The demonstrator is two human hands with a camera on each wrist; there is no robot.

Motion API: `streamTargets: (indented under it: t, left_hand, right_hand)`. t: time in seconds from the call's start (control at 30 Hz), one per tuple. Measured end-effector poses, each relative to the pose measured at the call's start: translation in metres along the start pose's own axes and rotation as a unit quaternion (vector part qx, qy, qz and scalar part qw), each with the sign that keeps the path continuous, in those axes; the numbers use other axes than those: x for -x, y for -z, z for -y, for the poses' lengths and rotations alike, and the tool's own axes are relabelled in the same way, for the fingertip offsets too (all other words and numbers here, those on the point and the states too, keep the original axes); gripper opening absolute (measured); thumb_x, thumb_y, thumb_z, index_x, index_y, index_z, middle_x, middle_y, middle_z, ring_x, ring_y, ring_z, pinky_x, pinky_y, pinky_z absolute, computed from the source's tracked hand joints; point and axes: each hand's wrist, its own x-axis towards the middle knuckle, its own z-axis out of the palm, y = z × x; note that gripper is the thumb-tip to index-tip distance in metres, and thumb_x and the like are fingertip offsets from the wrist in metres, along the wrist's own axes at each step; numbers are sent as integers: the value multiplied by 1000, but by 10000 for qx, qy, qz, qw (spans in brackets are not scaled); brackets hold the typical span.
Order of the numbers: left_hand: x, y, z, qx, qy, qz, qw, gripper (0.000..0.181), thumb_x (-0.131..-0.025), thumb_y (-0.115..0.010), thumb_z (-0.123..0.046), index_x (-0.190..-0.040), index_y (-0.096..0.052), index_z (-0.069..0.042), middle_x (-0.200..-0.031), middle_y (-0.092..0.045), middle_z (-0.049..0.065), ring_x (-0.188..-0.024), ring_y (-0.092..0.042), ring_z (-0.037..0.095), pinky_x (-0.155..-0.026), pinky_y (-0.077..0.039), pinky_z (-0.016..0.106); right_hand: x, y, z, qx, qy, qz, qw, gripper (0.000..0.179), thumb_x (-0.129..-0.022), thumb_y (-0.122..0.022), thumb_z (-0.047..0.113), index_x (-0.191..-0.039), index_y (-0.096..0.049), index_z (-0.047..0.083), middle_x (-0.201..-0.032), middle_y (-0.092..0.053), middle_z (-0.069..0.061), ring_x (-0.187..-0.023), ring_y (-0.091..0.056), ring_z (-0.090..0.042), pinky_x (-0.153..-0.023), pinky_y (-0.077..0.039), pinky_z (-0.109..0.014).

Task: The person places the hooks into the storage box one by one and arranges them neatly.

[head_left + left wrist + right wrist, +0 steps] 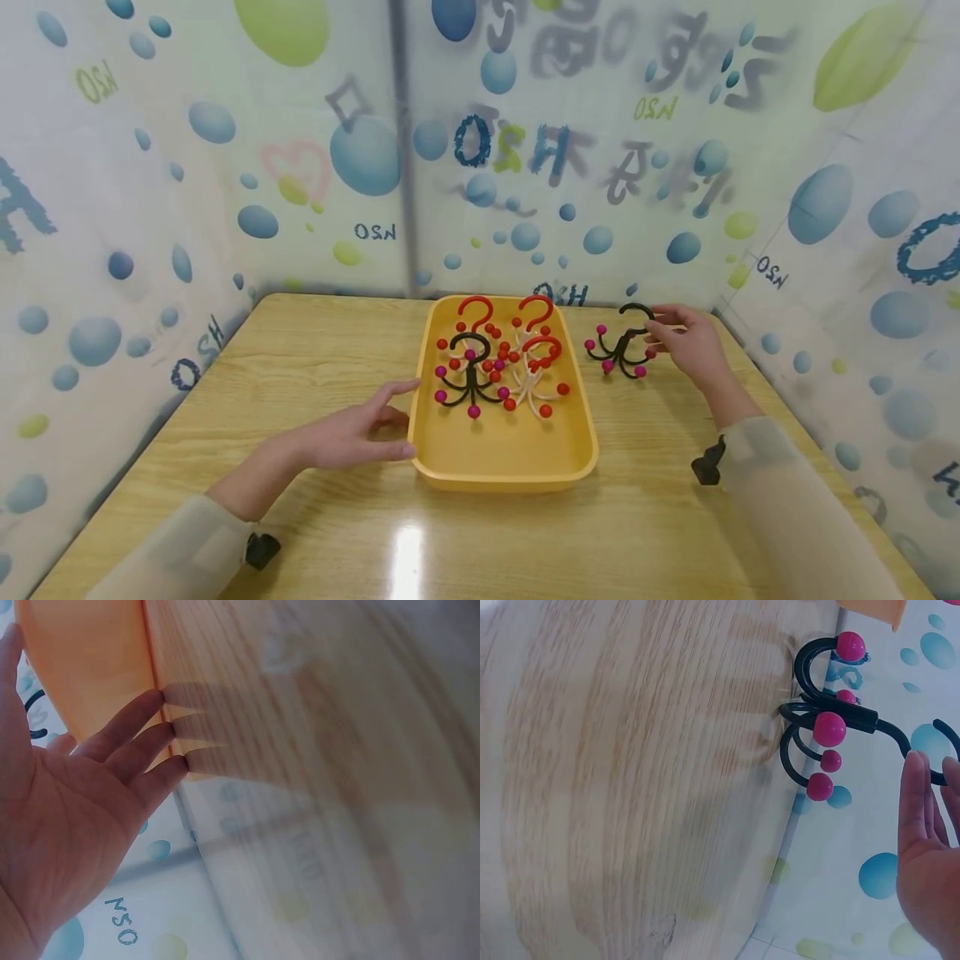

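Observation:
My right hand (690, 346) pinches the curved top of a black hook hanger (622, 346) between thumb and fingers, to the right of a yellow tray (510, 458). Its several curved arms end in magenta balls and point downward, at or close to the tabletop. In the right wrist view the hanger (855, 716) shows side-on, with fingers at its hook. My left hand (352, 433) rests against the tray's left side, thumb and fingers spread. Inside the tray lie another black hanger (471, 379) with magenta balls and several white hangers (531, 385) with red hooks and red balls.
The tray stands on a wooden table (322, 533), close to its back edge. Patterned sheeting (315, 167) with blue and green drops rises behind the table and along both sides. A bright reflection lies on the near tabletop.

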Motion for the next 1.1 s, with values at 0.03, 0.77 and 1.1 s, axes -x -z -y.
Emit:
streamTargets:
  t: [0.03, 0.77, 1.1]
  left_hand:
    - [0, 0, 0, -2, -11, 2, 10000, 97, -104, -72, -56, -175, -11, -33, -158, -62, 18, -153, -51, 45, -125, -35, 74]
    - [1, -1, -1, 6, -91, 25, 10000, 98, -104, -72, -56, -176, -10, -30, -157, -63, 18, -151, -53, 47, -125, -35, 74]
    - [1, 0, -2, -32, -23, -2, 10000, 98, -103, -72, -57, -175, -11, -31, -157, -63, 17, -153, -51, 46, -126, -34, 74]
  right_hand:
    - [0, 0, 0, 12, -30, -26, 10000, 53, -114, -63, 30, -157, -55, 0, -134, -63, -19, -87, -76, 2, -78, -63, -16]
    - [18, 3, 2, 55, 209, -246, 9995, 42, -112, -65, 22, -144, -62, -6, -110, -68, -2, -80, -72, 8, -76, -62, -14]
    - [51, 13, 7, -45, 539, -207, 9983, 38, -110, -69, 17, -138, -64, -7, -97, -68, 18, -80, -73, 5, -77, -64, -18]
